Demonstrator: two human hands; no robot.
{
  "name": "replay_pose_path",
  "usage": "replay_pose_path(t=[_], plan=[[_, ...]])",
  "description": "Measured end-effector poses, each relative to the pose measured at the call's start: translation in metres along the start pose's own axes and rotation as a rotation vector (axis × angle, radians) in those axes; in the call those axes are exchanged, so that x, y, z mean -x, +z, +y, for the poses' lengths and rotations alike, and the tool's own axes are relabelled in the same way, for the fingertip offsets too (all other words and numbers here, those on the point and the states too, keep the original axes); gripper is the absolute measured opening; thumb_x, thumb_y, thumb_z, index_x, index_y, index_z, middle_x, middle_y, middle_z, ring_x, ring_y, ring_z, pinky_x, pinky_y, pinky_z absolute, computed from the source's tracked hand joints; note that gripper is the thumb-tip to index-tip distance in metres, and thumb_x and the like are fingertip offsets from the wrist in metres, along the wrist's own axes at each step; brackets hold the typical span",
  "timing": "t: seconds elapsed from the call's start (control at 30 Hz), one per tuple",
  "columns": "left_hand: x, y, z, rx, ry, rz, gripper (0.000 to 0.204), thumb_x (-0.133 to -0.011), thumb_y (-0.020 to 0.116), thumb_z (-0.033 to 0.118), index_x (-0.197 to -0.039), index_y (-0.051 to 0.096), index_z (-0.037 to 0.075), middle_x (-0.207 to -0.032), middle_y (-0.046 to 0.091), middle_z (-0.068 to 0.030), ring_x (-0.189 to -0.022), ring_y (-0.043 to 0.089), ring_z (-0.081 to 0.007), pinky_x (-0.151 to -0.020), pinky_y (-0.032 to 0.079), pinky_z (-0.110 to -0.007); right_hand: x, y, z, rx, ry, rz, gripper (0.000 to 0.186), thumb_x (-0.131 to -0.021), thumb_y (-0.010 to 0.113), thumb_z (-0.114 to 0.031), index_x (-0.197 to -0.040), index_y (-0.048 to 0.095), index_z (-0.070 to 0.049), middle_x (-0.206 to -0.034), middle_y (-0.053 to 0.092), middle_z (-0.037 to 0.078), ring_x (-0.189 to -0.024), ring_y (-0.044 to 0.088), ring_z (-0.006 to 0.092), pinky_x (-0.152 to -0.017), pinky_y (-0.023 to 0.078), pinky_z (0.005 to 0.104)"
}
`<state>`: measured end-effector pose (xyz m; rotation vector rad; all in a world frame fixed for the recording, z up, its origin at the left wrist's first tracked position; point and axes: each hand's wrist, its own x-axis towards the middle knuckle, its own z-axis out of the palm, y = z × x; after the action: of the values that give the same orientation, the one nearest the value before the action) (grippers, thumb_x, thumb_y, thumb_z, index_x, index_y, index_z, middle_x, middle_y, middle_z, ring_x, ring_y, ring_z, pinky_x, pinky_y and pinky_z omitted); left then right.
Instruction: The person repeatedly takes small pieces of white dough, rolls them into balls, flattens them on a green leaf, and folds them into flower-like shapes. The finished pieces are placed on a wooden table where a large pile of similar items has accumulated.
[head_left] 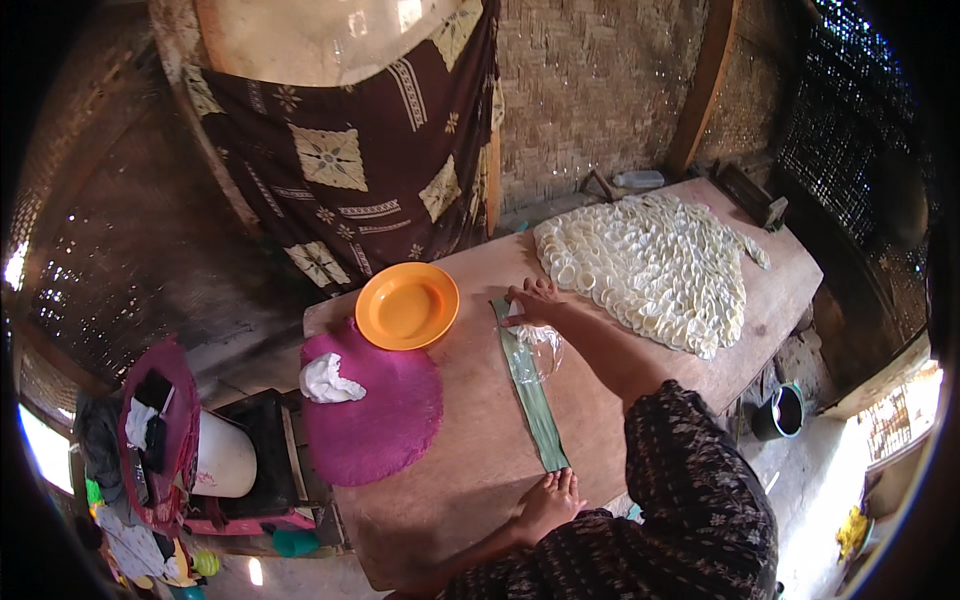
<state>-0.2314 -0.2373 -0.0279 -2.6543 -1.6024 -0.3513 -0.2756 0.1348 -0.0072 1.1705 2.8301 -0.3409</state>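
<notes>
Observed on the wooden table (470,470): a long green leaf strip (530,385) lies flat, running from the far middle of the top toward the near edge. A clear plastic bag (540,350) with a little white content sits on the strip near its far end; no label can be made out on it.

Right hand (530,302): laid palm down on the far end of the leaf strip, fingers spread and flat, gripping nothing. The plastic bag lies just beside this hand, on its near side.

Left hand (548,500): resting flat on the table at the near end of the strip, fingers extended and apart, clamped on nothing; fingertips touch or nearly touch the strip's end, which of the two cannot be told.

Surroundings: an orange round plate (407,305) stands left of the strip's far end, overlapping a magenta round mat (375,410). A crumpled white cloth (325,380) lies on the mat's left part. A broad layer of pale, overlapping round pieces (650,270) covers the far right of the table. A clear bottle (640,179) lies at the far edge against the woven wall
</notes>
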Motion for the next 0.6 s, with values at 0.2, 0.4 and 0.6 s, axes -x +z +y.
replay_pose_path(t=[0.2,0.4,0.6], plan=[[-0.019,-0.044,-0.053,0.913,-0.549,0.07,0.059,-0.087,0.068,0.032,-0.129,0.049,-0.005,-0.126,0.057,-0.0247,-0.116,0.056,-0.0356,-0.099,0.044,-0.042,0.045,-0.04,-0.039,0.041,-0.144,0.081,0.066,-0.074,0.073,-0.059,-0.123,0.056,-0.018,-0.121,0.054,0.016,-0.12,0.048,0.0353,-0.094,0.034,0.057],[-0.005,-0.023,-0.163,0.944,-0.819,0.564,0.058,-0.084,0.075,0.021,-0.129,0.049,-0.004,-0.12,0.061,-0.0192,-0.11,0.06,-0.0252,-0.088,0.048,-0.036,0.155,-0.055,-0.034,-0.526,-0.216,0.063,0.052,-0.085,0.065,-0.053,-0.115,0.057,-0.012,-0.11,0.055,0.018,-0.098,0.058,0.036,-0.084,0.045,0.0473],[0.003,-0.046,-0.155,0.638,-0.799,0.129,0.037,-0.085,0.074,0.016,-0.116,0.06,0.002,-0.106,0.067,-0.0118,-0.099,0.064,-0.0173,-0.082,0.05,-0.031,0.221,-0.05,-0.004,-0.606,-0.055,0.33,0.026,-0.09,0.067,-0.032,-0.099,0.067,-0.009,-0.091,0.059,0.012,-0.079,0.057,0.0232,-0.072,0.046,0.0356]])
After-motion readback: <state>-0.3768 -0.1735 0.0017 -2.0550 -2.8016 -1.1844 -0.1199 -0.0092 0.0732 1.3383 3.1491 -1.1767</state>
